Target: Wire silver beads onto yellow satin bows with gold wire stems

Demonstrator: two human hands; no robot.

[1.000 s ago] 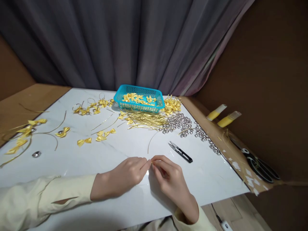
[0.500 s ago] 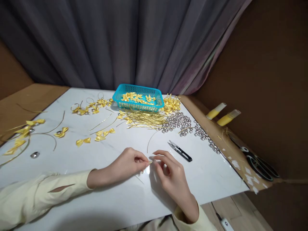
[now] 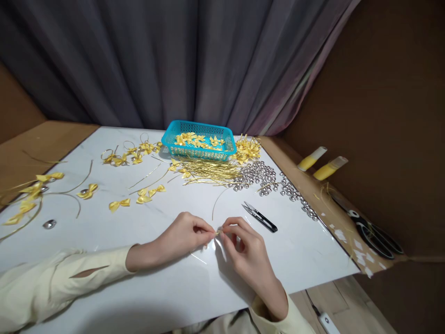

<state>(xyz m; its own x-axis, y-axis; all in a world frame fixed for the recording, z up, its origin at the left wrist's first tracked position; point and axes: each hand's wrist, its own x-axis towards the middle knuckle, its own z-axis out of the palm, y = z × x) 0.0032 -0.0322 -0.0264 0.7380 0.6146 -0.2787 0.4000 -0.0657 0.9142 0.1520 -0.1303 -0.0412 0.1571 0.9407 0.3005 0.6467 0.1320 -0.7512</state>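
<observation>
Over the middle front of the white board, my left hand has thumb and forefinger pinched on a thin gold cord. My right hand pinches the same short bit of cord from the other side, fingertips almost touching the left ones. A thin end shows on the board below the left fingers; most of the cord is hidden. Just behind the hands another curved gold strand lies on the board. To the right of them are black thread snips, blades pointing away to the left.
A blue basket with yellow bows stands at the back. Before it lie gold cords and silver beads. More bows are spread at left. Black-handled scissors and two yellow-filled tubes lie along the right edge.
My right fingertips have closed in on the gold cord beside my left fingers; before, they were slightly apart. The left hand has hardly moved.
</observation>
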